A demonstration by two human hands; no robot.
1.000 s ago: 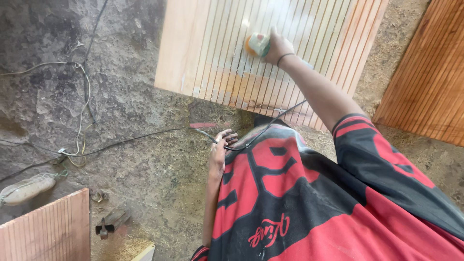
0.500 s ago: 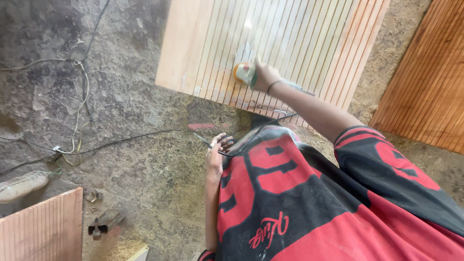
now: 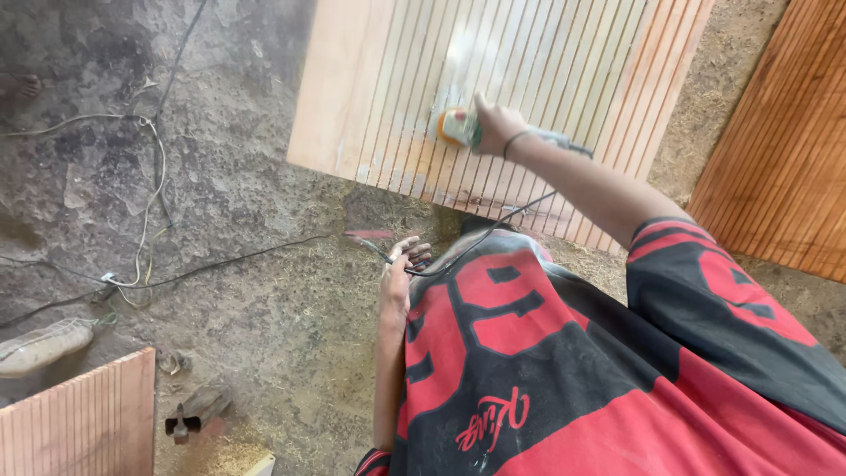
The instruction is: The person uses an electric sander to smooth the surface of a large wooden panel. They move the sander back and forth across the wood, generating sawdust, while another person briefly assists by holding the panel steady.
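Presently: right hand [image 3: 495,126] clasped around a small power sander [image 3: 458,128], pressed on the grooved wooden panel [image 3: 493,88] lying on the floor. Left hand [image 3: 401,273] loosely curled, gathering the black cord [image 3: 264,254] at the waist.

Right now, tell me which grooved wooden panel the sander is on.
The pale panel straight ahead, where the right hand presses the sander; the reddish panels lie aside, untouched.
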